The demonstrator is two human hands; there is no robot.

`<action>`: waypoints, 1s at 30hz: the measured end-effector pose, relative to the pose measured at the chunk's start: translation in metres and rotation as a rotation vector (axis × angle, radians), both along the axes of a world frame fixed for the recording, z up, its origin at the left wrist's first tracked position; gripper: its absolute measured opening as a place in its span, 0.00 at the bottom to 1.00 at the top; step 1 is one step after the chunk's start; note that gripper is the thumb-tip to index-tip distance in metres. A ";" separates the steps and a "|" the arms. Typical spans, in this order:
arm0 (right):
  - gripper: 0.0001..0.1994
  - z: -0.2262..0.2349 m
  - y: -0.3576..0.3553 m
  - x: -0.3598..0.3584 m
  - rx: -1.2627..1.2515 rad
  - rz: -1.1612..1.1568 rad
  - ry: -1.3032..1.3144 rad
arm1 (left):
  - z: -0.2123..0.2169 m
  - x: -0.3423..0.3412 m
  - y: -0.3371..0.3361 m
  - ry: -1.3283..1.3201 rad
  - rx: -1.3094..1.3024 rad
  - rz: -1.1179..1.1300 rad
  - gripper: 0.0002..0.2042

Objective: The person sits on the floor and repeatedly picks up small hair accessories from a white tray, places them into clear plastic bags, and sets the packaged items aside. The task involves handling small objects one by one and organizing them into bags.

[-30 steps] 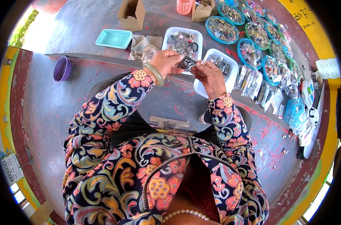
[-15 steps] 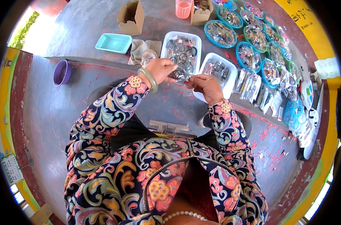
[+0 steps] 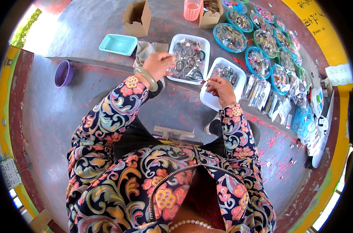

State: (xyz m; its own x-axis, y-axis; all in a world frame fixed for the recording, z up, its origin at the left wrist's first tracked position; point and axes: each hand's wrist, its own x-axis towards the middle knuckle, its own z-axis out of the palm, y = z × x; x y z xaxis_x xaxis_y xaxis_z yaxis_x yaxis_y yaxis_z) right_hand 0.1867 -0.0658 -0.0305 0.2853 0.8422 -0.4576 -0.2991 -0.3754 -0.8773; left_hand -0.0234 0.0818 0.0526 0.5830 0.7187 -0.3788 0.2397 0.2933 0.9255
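Note:
My left hand [image 3: 158, 65] hovers beside the left rim of a white tray [image 3: 171, 50], its fingers apart and nothing in them. A clear bag with dark bands [image 3: 194, 73] lies at the near end of that tray, among several similar small bags. My right hand [image 3: 221, 90] is above the left part of a second white tray [image 3: 240, 88]. Its thumb and forefinger are pinched together, with a small dark red spot at their tips. Whether that is a nail or a scrap I cannot tell. A grey cloth [image 3: 143, 49] lies partly behind my left hand.
A turquoise basket [image 3: 118, 44], an open cardboard box [image 3: 137, 18] and a pink basket [image 3: 192, 10] stand on the raised floor. Round basins [image 3: 230, 37] of bagged goods fill the far right. A purple basin [image 3: 64, 73] is at left. Red scraps litter the floor.
My hands have drawn apart: the left moved slightly left and up, the right slightly right. The clear bag they held between them has been let go and now lies in the larger tray.

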 end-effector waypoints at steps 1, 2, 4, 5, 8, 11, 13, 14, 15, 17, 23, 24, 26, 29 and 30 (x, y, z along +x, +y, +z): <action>0.06 -0.008 0.002 0.005 -0.029 -0.041 -0.007 | 0.011 -0.001 0.003 -0.023 0.003 0.015 0.12; 0.06 -0.016 0.004 0.009 -0.058 -0.080 -0.013 | 0.018 -0.002 0.005 -0.061 0.024 0.019 0.12; 0.07 -0.029 0.007 0.019 -0.072 -0.088 0.000 | 0.038 -0.002 0.003 -0.157 0.048 0.048 0.11; 0.07 -0.038 0.010 0.021 -0.061 -0.104 0.038 | 0.045 -0.002 0.002 -0.203 0.062 0.067 0.11; 0.07 -0.051 0.022 0.022 -0.051 -0.150 0.129 | 0.055 -0.009 0.003 -0.273 0.039 0.037 0.10; 0.08 -0.074 0.043 0.031 0.007 -0.224 0.218 | 0.052 -0.007 0.001 -0.271 0.020 0.000 0.10; 0.08 -0.088 0.065 0.036 0.019 -0.223 0.212 | 0.054 -0.007 -0.002 -0.230 0.021 -0.029 0.10; 0.08 -0.093 0.078 0.040 0.024 -0.222 0.207 | 0.055 -0.007 -0.003 -0.217 0.021 -0.017 0.10; 0.08 -0.101 0.085 0.051 0.025 -0.238 0.189 | 0.052 -0.004 -0.003 -0.228 0.018 -0.037 0.10; 0.08 -0.105 0.111 0.053 0.060 -0.330 0.227 | 0.051 -0.004 -0.002 -0.223 0.031 -0.054 0.10; 0.08 -0.158 0.135 0.076 -0.141 -0.546 0.411 | 0.050 0.001 -0.007 -0.174 0.102 -0.142 0.10; 0.07 -0.139 0.129 0.072 -0.170 -0.525 0.317 | 0.049 0.001 -0.008 -0.165 0.110 -0.145 0.10; 0.08 -0.149 0.115 0.086 -0.104 -0.474 0.238 | 0.047 0.000 -0.010 -0.148 0.124 -0.153 0.10; 0.08 -0.153 0.067 0.140 -0.052 -0.460 0.200 | 0.042 0.005 -0.009 -0.177 0.104 -0.188 0.10; 0.08 -0.150 0.051 0.154 -0.047 -0.501 0.212 | 0.044 0.005 -0.010 -0.155 0.103 -0.191 0.10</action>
State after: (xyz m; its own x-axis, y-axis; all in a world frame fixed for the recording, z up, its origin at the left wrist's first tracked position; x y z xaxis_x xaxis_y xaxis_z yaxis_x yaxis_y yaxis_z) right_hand 0.3407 -0.0143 -0.1801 0.5435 0.6041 -0.5828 -0.6200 -0.1790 -0.7639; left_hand -0.0186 0.0716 0.0964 0.7575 0.6199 -0.2048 0.1347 0.1585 0.9781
